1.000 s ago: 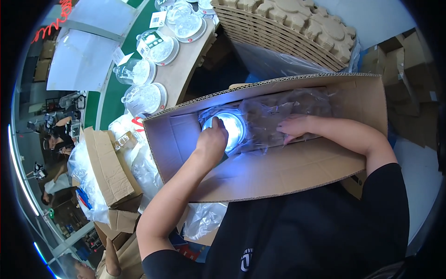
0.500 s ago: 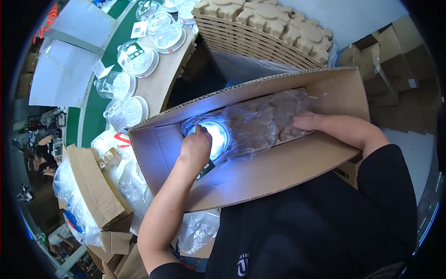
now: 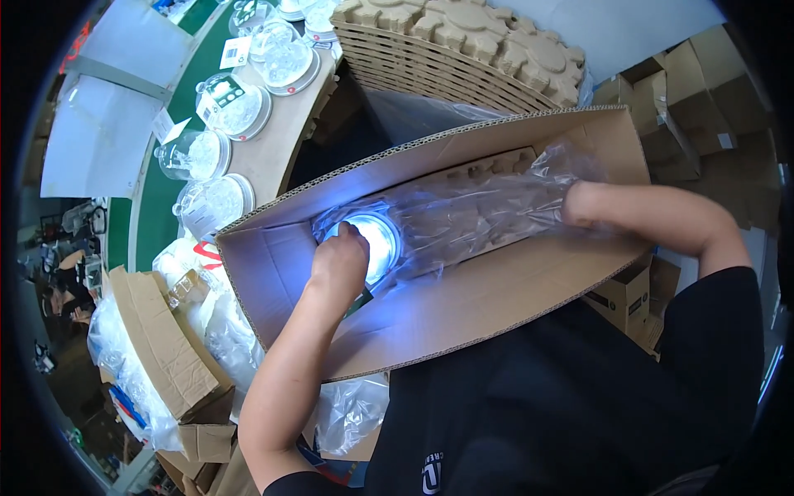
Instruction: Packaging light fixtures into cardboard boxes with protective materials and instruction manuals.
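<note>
I saw both hands inside a long open cardboard box [image 3: 463, 322] that lay tilted in front of the person. The left hand [image 3: 339, 264] was at the left end of the box, with its fingers curled down and resting on a round lamp [image 3: 374, 241] that glowed blue-white. The lamp sat just under and beside this hand, at the end of a clear plastic bag [image 3: 488, 211]. The bag stretched from the left hand to the right hand along the inside of the box, and brown moulded pulp trays [image 3: 496, 174] showed through it. The right hand [image 3: 579, 205] was at the far right end, pushed into the crumpled plastic; the bag hid its fingers, so I could not tell if they were spread or closed.

Beyond the left hand, on the curved bench [image 3: 285, 124], stood several clear domed lamps [image 3: 236, 107] with paper tags. Above the box, past both hands, was a stack of pulp trays [image 3: 463, 50]. Below the left forearm lay more plastic bags [image 3: 347, 413] and a smaller open carton [image 3: 165, 347].
</note>
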The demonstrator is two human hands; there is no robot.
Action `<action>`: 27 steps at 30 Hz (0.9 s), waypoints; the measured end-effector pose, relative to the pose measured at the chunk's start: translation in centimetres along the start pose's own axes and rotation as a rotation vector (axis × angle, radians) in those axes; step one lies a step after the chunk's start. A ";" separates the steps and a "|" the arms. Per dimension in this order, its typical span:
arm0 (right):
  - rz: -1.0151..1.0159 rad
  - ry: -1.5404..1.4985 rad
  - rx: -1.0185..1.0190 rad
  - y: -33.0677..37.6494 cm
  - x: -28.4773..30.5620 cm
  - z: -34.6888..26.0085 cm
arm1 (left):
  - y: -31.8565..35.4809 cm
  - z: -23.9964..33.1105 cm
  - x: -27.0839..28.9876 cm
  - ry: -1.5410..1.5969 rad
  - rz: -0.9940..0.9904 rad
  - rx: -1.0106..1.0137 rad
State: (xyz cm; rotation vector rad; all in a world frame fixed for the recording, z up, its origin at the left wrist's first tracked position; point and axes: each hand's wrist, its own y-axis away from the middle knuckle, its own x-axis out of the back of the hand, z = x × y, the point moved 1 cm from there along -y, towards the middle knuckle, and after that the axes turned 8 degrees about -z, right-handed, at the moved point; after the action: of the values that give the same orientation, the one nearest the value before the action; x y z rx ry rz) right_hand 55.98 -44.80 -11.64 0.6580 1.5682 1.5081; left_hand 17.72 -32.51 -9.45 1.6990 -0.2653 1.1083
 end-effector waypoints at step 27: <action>0.506 -0.401 0.245 -5.8 6.2 0.7 | -16.6 10.3 -4.5 -0.288 0.147 -0.216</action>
State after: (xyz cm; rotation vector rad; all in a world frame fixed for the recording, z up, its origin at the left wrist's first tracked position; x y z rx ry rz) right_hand 54.47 -40.01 -18.50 1.4880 1.3370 1.4172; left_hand 31.40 -35.47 -23.77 1.6604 -0.6769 0.9011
